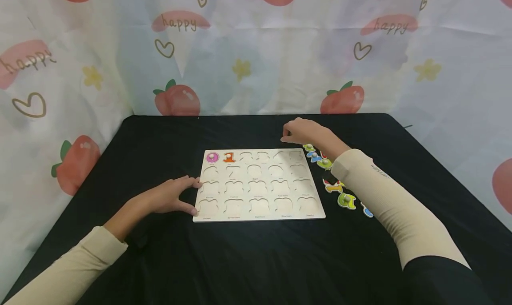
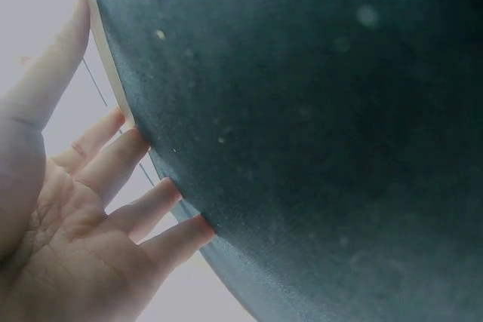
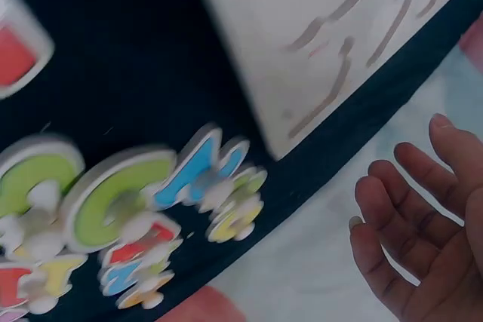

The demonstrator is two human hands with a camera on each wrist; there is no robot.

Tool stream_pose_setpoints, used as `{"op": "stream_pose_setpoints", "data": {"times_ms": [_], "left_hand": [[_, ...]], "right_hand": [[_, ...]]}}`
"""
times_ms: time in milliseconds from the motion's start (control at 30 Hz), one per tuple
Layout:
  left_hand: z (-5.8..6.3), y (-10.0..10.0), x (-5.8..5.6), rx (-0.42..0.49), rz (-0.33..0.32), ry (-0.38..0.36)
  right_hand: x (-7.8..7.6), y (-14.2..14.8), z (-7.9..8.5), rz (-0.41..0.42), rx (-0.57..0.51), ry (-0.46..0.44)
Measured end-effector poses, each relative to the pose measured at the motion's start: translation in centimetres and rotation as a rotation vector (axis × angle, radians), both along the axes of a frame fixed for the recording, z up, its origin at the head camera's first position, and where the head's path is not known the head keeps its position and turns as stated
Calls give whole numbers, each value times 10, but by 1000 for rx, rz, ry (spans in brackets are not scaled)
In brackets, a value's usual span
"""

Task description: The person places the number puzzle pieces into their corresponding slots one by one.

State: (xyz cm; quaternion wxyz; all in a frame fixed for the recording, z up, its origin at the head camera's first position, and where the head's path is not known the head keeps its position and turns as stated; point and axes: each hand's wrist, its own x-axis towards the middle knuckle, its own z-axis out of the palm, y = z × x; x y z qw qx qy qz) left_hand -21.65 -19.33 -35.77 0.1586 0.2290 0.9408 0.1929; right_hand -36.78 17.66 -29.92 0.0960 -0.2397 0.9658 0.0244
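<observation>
A pale number puzzle board (image 1: 246, 198) lies flat on the black cloth. A round purple zero piece (image 1: 212, 157) and an orange number one (image 1: 229, 157) sit in its far-left recesses; the other recesses hold no pieces. Along the board's left edge, my left hand (image 1: 172, 196) rests its thumb and fingertips, the fingers spread in the left wrist view. Past the board's far right corner, my right hand (image 1: 305, 131) hovers with loosely bent fingers and nothing between them. Several loose number pieces with knobs, among them a green one (image 3: 79, 213) and a blue one (image 3: 189, 175), lie right of the board.
More pieces lie partly under the right forearm, including a green piece (image 1: 346, 201) and a blue piece (image 1: 366, 210). Behind the black table (image 1: 168, 131) hangs a printed curtain (image 1: 256, 51) with fruit and lettering.
</observation>
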Motion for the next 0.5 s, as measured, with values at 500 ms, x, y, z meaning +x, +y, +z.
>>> {"op": "stream_pose_setpoints", "data": {"times_ms": [500], "left_hand": [[0,0,1,-3,-16,30]], "right_hand": [[11,75,9,-49,-49,13]]}}
